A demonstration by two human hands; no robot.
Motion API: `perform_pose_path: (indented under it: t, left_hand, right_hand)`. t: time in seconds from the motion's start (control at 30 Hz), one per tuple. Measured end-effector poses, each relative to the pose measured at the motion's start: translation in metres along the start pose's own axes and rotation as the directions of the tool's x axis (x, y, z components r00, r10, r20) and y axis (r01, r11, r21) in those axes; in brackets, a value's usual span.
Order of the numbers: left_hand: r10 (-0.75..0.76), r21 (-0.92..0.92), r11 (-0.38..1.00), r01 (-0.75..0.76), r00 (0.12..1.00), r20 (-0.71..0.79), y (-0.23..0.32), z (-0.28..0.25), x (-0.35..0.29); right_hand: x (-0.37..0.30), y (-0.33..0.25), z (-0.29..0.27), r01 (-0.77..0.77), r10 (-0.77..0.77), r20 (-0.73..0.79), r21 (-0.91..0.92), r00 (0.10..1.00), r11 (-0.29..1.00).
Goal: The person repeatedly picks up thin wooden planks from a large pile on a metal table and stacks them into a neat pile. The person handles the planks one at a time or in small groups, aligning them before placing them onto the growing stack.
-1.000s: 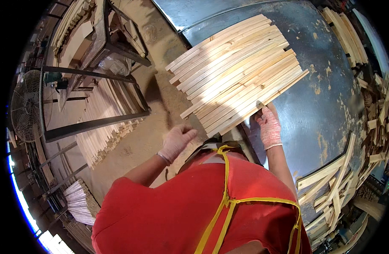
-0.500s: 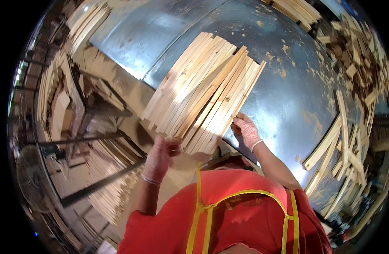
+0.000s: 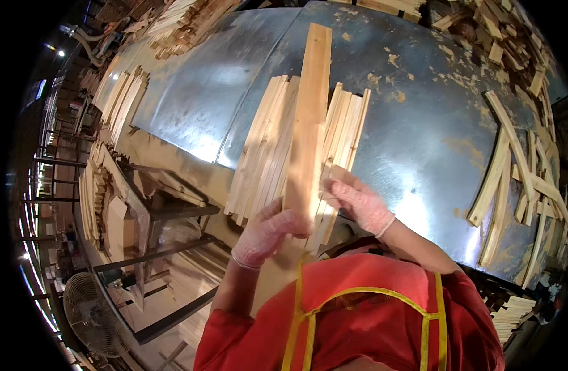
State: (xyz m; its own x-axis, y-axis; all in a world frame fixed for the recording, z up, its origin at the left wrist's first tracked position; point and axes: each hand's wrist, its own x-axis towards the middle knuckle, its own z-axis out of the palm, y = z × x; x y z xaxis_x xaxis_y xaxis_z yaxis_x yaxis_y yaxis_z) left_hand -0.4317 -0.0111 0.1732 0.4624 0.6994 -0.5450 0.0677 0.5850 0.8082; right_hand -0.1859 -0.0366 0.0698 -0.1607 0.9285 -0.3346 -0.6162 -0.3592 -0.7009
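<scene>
A flat wooden board (image 3: pixel 310 136) is raised at a slant above a row of narrow wooden strips (image 3: pixel 265 142), its far end pointing away from me. A step shows in its right edge partway along; whether it is two overlapping pieces I cannot tell. My left hand (image 3: pixel 268 234), in a pale glove, is closed round the near end. On the right edge, near that end, are the bent fingers of my gloved right hand (image 3: pixel 363 203). The board hides the middle of the row, and the strips lie side by side at the metal table's near edge.
The dark metal table (image 3: pixel 414 130) carries wood flakes. Loose strips (image 3: pixel 503 173) lie crossed at the right, with a heap of offcuts (image 3: pixel 491 31) beyond. Strips are stacked (image 3: pixel 126 99) at the far left. Nearer stand a metal-framed rack (image 3: pixel 154 216) and a round fan (image 3: pixel 95 312).
The board now stands out above the row, gripped by my left hand, which has moved right. My right hand has come in from the row's right side to the board's edge. The view has shifted.
</scene>
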Motion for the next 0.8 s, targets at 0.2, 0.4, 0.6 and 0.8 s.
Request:
perform_pose_path:
  t: [0.2, 0.4, 0.6, 0.8]
  left_hand:
    - [0.052, 0.457, 0.886, -0.071, 0.997, 0.053, 0.000, 0.025, 0.019]
    - [0.055, 0.475, 0.865, -0.160, 0.972, 0.227, 0.004, 0.039, 0.019]
    - [0.045, 0.420, 0.882, -0.214, 0.925, 0.377, 0.006, 0.046, 0.028]
    - [0.376, 0.427, 0.807, -0.409, 0.912, 0.162, 0.016, 0.099, 0.061]
  right_hand:
    - [-0.004, -0.042, 0.022, -0.020, -0.019, 0.179, 0.214, 0.984, 0.977]
    - [-0.032, -0.058, 0.003, 0.007, -0.063, 0.270, 0.201, 0.961, 0.980]
    - [-0.043, -0.057, -0.020, -0.007, -0.123, 0.364, 0.338, 0.923, 0.941]
    - [-0.072, -0.040, -0.038, 0.015, -0.069, 0.229, 0.232, 0.971, 0.973]
